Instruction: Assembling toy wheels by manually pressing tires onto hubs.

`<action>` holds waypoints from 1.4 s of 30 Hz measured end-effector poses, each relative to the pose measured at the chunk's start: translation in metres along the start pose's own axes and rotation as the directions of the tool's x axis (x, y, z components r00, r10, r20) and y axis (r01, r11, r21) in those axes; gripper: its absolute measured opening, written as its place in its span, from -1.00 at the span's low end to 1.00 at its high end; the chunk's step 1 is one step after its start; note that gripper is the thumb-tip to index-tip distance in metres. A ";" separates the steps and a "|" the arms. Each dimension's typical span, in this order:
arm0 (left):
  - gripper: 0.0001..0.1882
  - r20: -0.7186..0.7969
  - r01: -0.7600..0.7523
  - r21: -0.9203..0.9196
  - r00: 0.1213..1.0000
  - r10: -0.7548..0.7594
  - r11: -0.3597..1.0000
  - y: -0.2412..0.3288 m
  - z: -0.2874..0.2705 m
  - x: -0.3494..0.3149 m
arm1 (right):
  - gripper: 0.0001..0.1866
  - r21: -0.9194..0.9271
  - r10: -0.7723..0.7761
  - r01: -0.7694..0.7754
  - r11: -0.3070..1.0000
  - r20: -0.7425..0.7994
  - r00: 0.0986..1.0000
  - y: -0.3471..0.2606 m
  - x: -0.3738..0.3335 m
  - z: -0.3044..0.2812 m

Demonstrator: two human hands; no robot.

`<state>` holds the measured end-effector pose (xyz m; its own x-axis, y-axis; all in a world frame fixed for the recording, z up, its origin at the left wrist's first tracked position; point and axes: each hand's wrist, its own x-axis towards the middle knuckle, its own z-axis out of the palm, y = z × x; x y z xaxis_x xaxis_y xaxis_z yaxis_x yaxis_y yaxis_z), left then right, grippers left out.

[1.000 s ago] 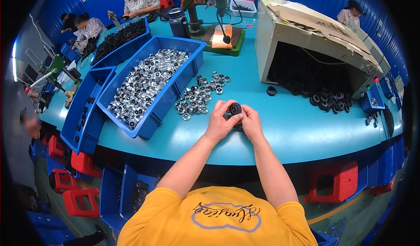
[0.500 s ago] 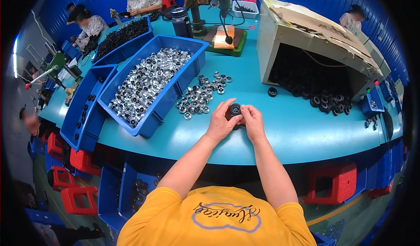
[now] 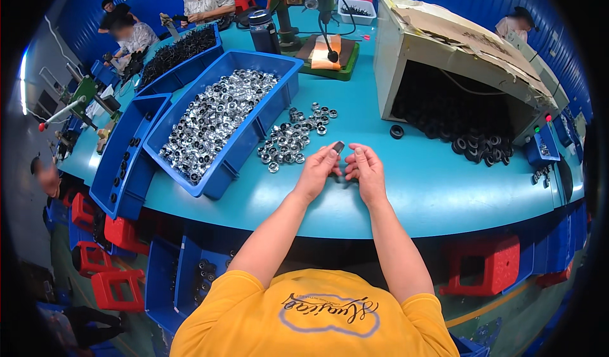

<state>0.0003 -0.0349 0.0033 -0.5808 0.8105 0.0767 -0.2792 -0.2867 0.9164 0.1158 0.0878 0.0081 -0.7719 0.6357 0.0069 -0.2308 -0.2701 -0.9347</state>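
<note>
Between the thumb and fingers of my left hand (image 3: 318, 171) is a small black toy wheel (image 3: 339, 146), seen nearly edge-on. My right hand (image 3: 366, 171) hovers just beside it, thumb raised and fingers loosely curved apart, with nothing visible in them. Both hands are over the teal table (image 3: 406, 198). To the left of my hands lies a loose group of shiny silver wheel hubs (image 3: 287, 142). A single black tyre (image 3: 396, 132) rests to the right, farther off.
A blue bin (image 3: 222, 179) full of silver hubs stands left, beside a narrow blue tray (image 3: 101, 185) with several black wheels. On the right, black tyres (image 3: 476, 149) spill from a pale open box (image 3: 388, 71). A green press (image 3: 285, 27) stands behind; co-workers sit at the far left.
My right hand has come off the wheel and moved slightly right. The wheel, facing up before, is now turned edge-on in my left hand.
</note>
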 end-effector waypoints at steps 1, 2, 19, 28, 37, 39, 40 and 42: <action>-0.54 0.021 0.033 -0.091 0.999 -0.031 0.995 -0.004 -0.006 0.000 | -0.66 -0.027 -0.022 0.022 0.999 0.001 1.000 -0.004 -0.002 0.004; -0.52 0.045 0.071 -0.181 0.997 -0.064 0.981 -0.001 -0.005 0.000 | -0.66 -0.077 -0.053 0.053 0.996 0.008 0.999 -0.008 -0.004 0.007; -0.63 -0.100 0.078 -0.067 0.991 -0.085 0.995 -0.002 -0.007 0.002 | -0.65 -0.243 -0.039 0.051 0.969 0.053 0.998 0.000 -0.004 0.009; -0.66 -0.201 0.066 0.303 0.980 -0.004 0.951 0.004 0.003 -0.004 | -0.70 -0.182 0.057 -0.045 0.982 0.061 0.996 0.004 0.000 0.002; -0.71 -0.014 -0.065 0.072 0.998 0.066 0.995 -0.005 0.004 -0.001 | -0.72 0.062 0.068 -0.072 0.996 0.060 0.996 0.016 0.009 -0.010; -0.69 0.022 -0.131 0.146 0.991 0.129 0.981 -0.001 0.010 -0.003 | -0.71 0.099 0.071 -0.079 0.992 0.082 0.994 0.016 0.010 -0.012; -0.68 0.029 -0.167 0.198 0.986 0.165 0.966 0.000 0.013 -0.006 | -0.70 0.109 0.070 -0.080 0.991 0.087 0.994 0.016 0.010 -0.012; -0.65 0.026 -0.286 0.439 0.952 0.306 0.852 0.004 0.015 -0.007 | -0.69 0.102 0.061 -0.068 0.992 0.075 0.995 0.011 0.008 -0.008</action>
<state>0.0148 -0.0340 0.0119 -0.6179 0.6971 0.3637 0.2639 -0.2518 0.9311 0.1117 0.0957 -0.0049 -0.8270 0.5618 -0.0231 -0.2368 -0.3852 -0.8919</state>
